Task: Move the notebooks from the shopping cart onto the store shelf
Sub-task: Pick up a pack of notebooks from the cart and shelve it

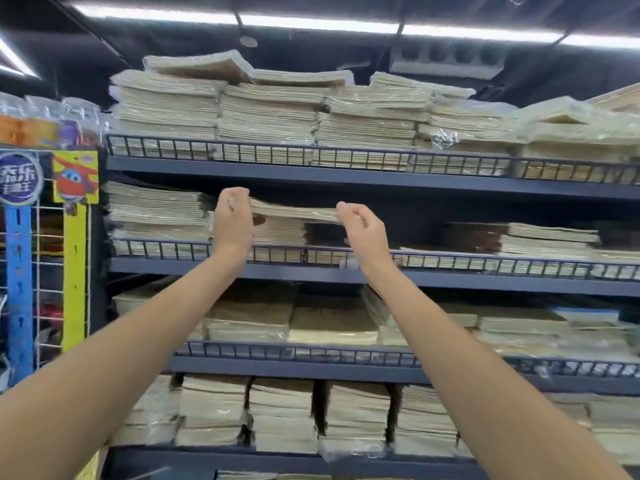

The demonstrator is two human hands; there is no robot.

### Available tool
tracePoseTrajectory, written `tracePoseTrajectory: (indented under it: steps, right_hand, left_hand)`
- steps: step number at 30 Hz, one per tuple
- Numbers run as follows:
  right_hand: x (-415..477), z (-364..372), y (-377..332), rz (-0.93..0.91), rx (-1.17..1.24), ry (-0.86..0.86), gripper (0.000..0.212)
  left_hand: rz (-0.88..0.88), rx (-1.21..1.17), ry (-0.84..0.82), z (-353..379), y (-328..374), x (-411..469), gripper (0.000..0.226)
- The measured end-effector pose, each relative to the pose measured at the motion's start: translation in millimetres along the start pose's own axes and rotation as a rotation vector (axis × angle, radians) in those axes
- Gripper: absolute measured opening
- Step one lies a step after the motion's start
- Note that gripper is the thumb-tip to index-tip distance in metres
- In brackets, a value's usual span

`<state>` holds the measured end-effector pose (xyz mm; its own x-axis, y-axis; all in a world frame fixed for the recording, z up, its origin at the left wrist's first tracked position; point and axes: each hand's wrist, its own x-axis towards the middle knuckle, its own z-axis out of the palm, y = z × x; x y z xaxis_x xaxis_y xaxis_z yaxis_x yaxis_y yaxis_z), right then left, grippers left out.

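Note:
A flat plastic-wrapped pack of beige notebooks (294, 211) lies tilted on top of a lower stack on the second shelf (485, 284) of the dark blue store rack. My left hand (232, 221) is raised at the pack's left end, fingers curled over its edge. At the right end, my right hand (362, 228) has its fingers curled and its thumb against the corner. Both arms stretch up from below. The shopping cart is out of sight.
Stacks of similar notebook packs fill the top shelf (346, 171), the third shelf (311, 367) and the lowest one. A low wire rail (450, 261) runs along each shelf front. To the pack's right is a dark gap. A colourful toy display rack (74, 244) stands at the left.

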<state>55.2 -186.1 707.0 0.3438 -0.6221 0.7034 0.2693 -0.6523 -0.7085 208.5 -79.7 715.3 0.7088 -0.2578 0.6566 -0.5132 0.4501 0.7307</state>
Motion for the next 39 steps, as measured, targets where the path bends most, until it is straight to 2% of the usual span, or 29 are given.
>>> tracePoseTrajectory:
  steps: [3,7,13,17,21,30,39]
  right_hand:
    - [18.5,22.8,11.6,-0.012,-0.028,-0.027,0.015]
    - [43.4,55.2,27.1,-0.042,-0.063,-0.038,0.034]
    - [69.2,78.9,45.8,-0.034,-0.088,-0.041,0.043]
    - [76.4,90.2,62.0,0.049,-0.252,-0.047,0.06]
    - [79.5,95.4,65.1,0.075,-0.358,-0.062,0.06]
    - [85.9,102.9,67.4,0.141,-0.544,-0.107,0.063]
    - [91.5,96.1,64.1,0.204,-0.416,-0.007,0.054]
  left_hand:
    - [0.027,0.091,-0.011,-11.8,-18.1,27.7,0.029]
    - [0.067,0.17,0.042,-21.3,-40.3,57.4,0.034]
    - [0.12,0.298,0.035,-31.0,-73.0,85.8,0.035]
    - [0.184,0.49,0.015,-37.7,-97.0,95.9,0.035]
    - [0.16,0.45,0.028,-39.3,-105.4,101.7,0.034]
    - [0.113,0.315,0.183,-32.2,-106.5,104.2,0.027]
    - [0.002,0.373,0.196,-30.1,-89.4,104.3,0.03]
